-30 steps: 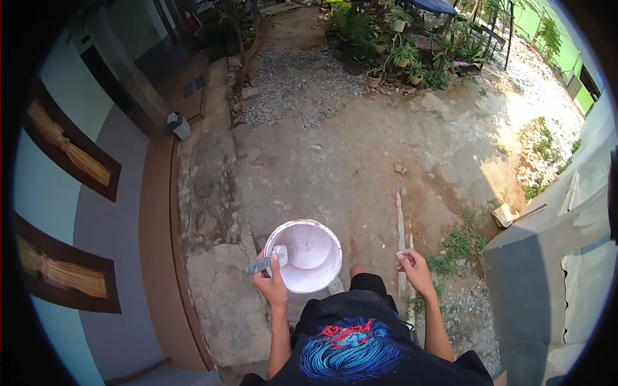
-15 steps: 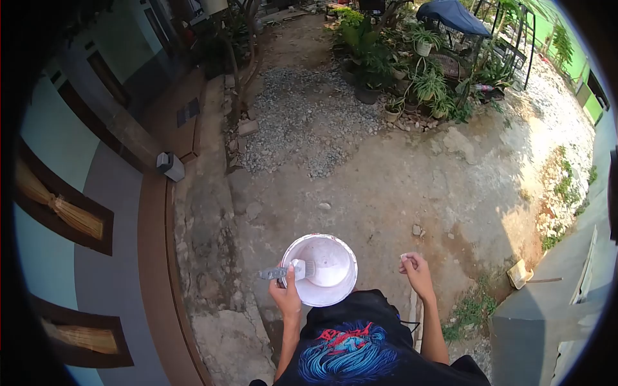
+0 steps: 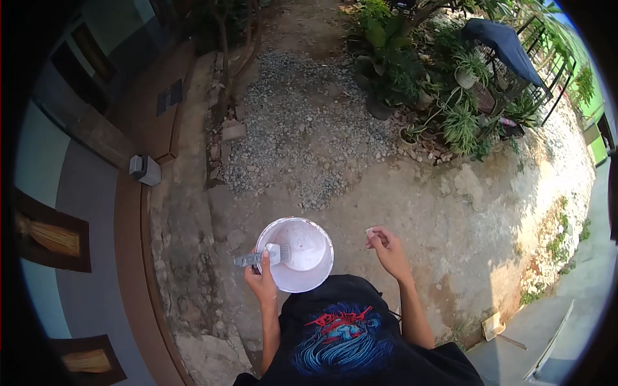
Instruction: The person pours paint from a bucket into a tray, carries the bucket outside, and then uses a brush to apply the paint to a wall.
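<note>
**Entry: paint bucket and brush, held at the left hand, yard path**

1. Round white plastic bucket (image 3: 309, 249), inside smeared pale pink. I logged it in front of the person's waist, above bare dirt, its near rim against the left hand (image 3: 262, 284).
2. Grey-handled flat paintbrush (image 3: 261, 258). It lay across the bucket's left rim, bristles inside, handle sticking out to the left. The left hand was closed around it at the rim, forefinger stretched along the metal band.
3. Right hand (image 3: 386, 248), well apart from the bucket to its right, fingers curled in, thumb and forefinger nipped on a small pale scrap (image 3: 369, 230); I could not tell what it was.
4. Black shirt with a blue and red print (image 3: 341, 336), directly below the bucket.
5. Patch of grey gravel (image 3: 302, 128) ahead, beyond the dirt.
6. Green potted plants (image 3: 444, 103) to the right of the gravel, beside a dark blue cover on a metal rack (image 3: 505, 40).
7. Small grey box (image 3: 145, 170) at the left, by the brown wall base (image 3: 129, 257).
</note>
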A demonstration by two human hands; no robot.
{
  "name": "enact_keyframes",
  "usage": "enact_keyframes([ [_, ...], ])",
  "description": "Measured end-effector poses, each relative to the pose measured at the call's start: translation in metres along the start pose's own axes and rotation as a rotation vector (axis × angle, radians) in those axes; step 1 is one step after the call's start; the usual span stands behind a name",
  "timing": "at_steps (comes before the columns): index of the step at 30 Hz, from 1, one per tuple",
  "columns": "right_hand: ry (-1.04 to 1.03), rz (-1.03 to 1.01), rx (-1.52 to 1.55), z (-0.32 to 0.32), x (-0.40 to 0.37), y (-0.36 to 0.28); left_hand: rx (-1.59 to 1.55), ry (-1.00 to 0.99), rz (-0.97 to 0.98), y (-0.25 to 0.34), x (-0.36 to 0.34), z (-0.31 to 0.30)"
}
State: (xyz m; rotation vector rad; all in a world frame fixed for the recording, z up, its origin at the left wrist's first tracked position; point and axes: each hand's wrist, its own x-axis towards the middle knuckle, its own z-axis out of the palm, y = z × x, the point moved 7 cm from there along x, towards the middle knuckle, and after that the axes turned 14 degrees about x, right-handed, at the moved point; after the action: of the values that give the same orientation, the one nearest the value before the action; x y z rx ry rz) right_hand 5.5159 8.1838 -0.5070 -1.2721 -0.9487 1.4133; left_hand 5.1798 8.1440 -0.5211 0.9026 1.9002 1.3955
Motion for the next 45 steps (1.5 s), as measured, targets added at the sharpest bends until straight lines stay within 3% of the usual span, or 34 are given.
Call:
enact_keyframes([
  [9,0.044,-0.037,0.0,-0.011,0.242,-0.1,0.02,-0.167,0.052,0.099,0.224,0.188],
  [17,0.239,-0.043,0.052,-0.089,0.498,-0.112,-0.046,-0.147,-0.146,0.105,0.403,0.36],
  [23,0.201,-0.075,-0.08,-0.128,0.695,-0.195,0.016,-0.08,-0.244,0.168,0.53,0.476],
  [30,0.04,-0.133,-0.16,-0.102,0.925,-0.293,0.022,0.117,-0.23,0.21,0.666,0.554],
  [32,0.039,-0.13,-0.157,-0.091,0.988,-0.298,0.03,0.073,-0.078,0.231,0.715,0.585],
  [39,-0.013,0.065,-0.267,-0.039,1.19,-0.306,0.036,0.029,-0.161,0.265,0.908,0.71],
  [41,-0.072,0.099,-0.321,-0.029,1.235,-0.314,0.21,-0.009,-0.067,0.293,0.966,0.75],
  [45,0.026,0.207,-0.332,-0.028,1.318,-0.34,0.272,-0.101,-0.04,0.33,1.066,0.824],
])
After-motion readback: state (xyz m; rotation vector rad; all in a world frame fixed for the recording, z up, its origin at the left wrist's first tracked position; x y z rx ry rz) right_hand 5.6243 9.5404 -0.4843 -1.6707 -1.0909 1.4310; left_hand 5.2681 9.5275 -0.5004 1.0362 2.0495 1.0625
